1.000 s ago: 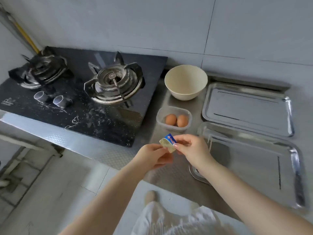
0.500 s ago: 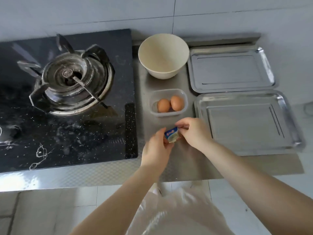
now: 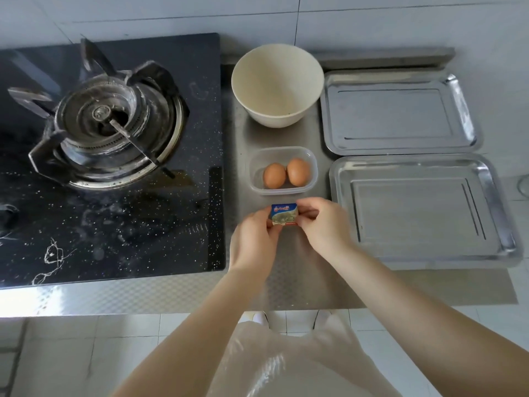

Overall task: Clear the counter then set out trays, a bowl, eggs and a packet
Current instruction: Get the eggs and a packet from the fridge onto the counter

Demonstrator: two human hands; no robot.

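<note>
Your desk [image 3: 286, 285] has a bare strip running to its front edge, between the stove [image 3: 114, 156] and the near tray [image 3: 420, 209]. Your left hand [image 3: 253, 239] and right hand [image 3: 323, 224] each pinch a side of the packet [image 3: 284, 214], just in front of the tub [image 3: 283, 170] holding two eggs [image 3: 286, 174]. The bowl [image 3: 277, 84] and far tray [image 3: 398, 111] sit behind.

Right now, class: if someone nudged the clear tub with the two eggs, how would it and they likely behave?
The clear tub looks thin and light, so it would probably slide easily on the steel counter. The eggs lie loose, touching, and would likely roll and knock together. Their shells look fragile; push gently.
</note>
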